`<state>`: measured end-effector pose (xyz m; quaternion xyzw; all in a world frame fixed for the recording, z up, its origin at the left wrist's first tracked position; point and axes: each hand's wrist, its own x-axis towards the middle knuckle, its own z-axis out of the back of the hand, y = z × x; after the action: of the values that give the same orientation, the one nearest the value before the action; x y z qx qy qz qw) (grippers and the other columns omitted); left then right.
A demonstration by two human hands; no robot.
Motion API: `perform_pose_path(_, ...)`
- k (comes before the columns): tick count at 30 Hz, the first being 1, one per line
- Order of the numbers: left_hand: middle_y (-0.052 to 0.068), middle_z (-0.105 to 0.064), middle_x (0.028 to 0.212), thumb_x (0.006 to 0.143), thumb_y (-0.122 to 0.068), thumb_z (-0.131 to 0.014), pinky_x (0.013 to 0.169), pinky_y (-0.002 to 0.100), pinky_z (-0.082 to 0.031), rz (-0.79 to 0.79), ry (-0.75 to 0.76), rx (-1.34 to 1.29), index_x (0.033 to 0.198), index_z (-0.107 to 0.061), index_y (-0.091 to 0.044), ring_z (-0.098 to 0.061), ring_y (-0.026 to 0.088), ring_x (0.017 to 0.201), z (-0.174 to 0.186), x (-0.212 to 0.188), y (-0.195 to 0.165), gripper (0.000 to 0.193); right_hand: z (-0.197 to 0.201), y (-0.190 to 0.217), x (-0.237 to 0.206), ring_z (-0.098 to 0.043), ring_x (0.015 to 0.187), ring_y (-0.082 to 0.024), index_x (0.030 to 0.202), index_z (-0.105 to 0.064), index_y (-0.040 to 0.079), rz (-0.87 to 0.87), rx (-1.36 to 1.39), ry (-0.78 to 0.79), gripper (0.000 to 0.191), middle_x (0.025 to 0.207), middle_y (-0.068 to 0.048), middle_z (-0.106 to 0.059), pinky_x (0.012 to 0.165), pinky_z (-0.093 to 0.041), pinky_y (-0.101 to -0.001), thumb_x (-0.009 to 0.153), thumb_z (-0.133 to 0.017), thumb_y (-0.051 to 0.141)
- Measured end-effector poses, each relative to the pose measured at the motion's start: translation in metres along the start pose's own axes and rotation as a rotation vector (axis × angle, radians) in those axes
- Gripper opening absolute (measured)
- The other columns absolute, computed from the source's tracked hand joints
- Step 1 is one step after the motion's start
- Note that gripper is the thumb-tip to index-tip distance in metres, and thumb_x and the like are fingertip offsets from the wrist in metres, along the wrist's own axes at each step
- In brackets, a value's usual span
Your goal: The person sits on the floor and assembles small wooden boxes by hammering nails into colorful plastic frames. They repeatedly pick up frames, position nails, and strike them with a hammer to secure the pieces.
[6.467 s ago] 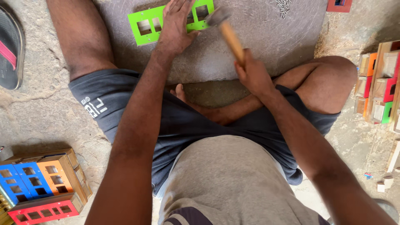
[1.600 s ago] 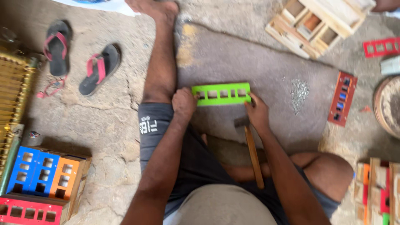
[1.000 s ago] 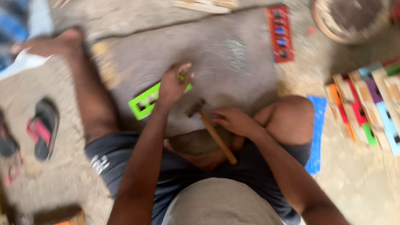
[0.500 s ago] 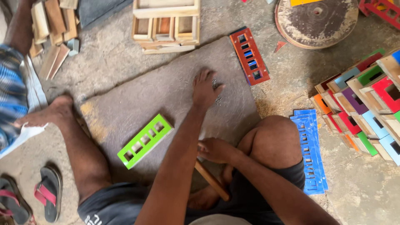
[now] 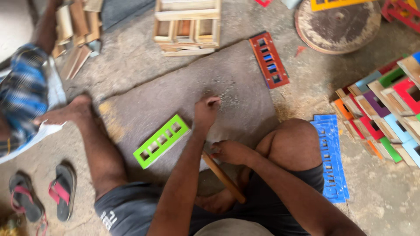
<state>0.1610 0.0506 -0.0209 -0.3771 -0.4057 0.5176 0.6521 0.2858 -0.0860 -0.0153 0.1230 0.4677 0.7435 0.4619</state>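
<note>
Left hand (image 5: pixel 204 114) drew back — fingers pinched | green frame (image 5: pixel 161 140) just left | right hand (image 5: pixel 232 151) grips hammer handle (image 5: pixel 223 177)

Wooden-handled hammer (image 5: pixel 222 176), slanted over lap

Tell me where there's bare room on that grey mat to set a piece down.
Free: the mat between the wooden crate above, the green strip below and the red strip to the right. Crowded: around the left hand and the right hand on the hammer handle, and the coloured frames far right.
</note>
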Motion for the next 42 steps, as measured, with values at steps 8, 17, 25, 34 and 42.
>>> perform_pose_path(8, 0.002, -0.074, 0.102, 0.094, -0.014, -0.076, 0.087, 0.027, -0.057, 0.32, -0.042, -0.878, 0.121, -0.072, 0.001, -0.068, 0.01, 0.093, 0.048, -0.036, -0.012, 0.031, -0.009, 0.004, -0.002, -0.073, 0.091, -0.034, 0.125, -0.067, 0.009, 0.041, -0.052, -0.019, 0.045, 0.099, -0.017, -0.076, 0.081, -0.057, -0.0445, 0.094, -0.065, 0.042)
perform_pose_path(17, 0.007, -0.074, 0.104, 0.103, -0.018, -0.068, 0.093, 0.032, -0.057, 0.062, -0.26, -0.822, 0.105, -0.074, 0.003, -0.069, 0.016, 0.098, 0.18, -0.159, 0.073, 0.022, -0.06, 0.028, -0.011, -0.068, 0.09, -0.037, 0.155, -0.021, 0.0, -0.002, 0.15, 0.037, 0.087, 0.11, -0.025, -0.068, 0.077, -0.057, -0.0448, 0.096, -0.072, 0.039)
perform_pose_path(25, 0.002, -0.076, 0.106, 0.094, -0.014, -0.08, 0.092, 0.035, -0.057, 0.131, -0.165, 0.021, 0.105, -0.077, -0.01, -0.072, 0.019, 0.099, 0.185, -0.145, 0.056, 0.012, -0.054, 0.052, -0.045, -0.054, 0.061, -0.009, 0.119, -0.052, 0.006, -0.717, 0.809, 0.162, 0.04, 0.08, 0.0, -0.057, 0.056, -0.049, -0.0259, 0.1, -0.066, 0.039)
perform_pose_path(34, -0.003, -0.063, 0.143, 0.085, -0.017, -0.088, 0.128, 0.052, -0.013, 0.033, -0.032, 0.213, 0.095, -0.082, -0.021, -0.042, 0.026, 0.146, 0.168, -0.119, 0.063, 0.012, -0.043, 0.045, -0.036, -0.055, 0.053, -0.008, 0.101, -0.056, 0.004, -0.503, 0.4, -0.076, 0.032, 0.071, 0.0, -0.056, 0.048, -0.048, -0.0256, 0.104, -0.061, 0.035)
perform_pose_path(42, -0.006, -0.059, 0.144, 0.086, -0.019, -0.09, 0.128, 0.052, -0.016, -0.019, -0.014, 0.289, 0.095, -0.084, -0.023, -0.042, 0.026, 0.145, 0.166, -0.121, 0.065, 0.012, -0.039, 0.059, -0.027, -0.057, 0.052, -0.011, 0.109, -0.057, 0.003, -0.401, 0.273, -0.124, 0.028, 0.07, -0.003, -0.058, 0.047, -0.048, -0.0288, 0.103, -0.06, 0.031)
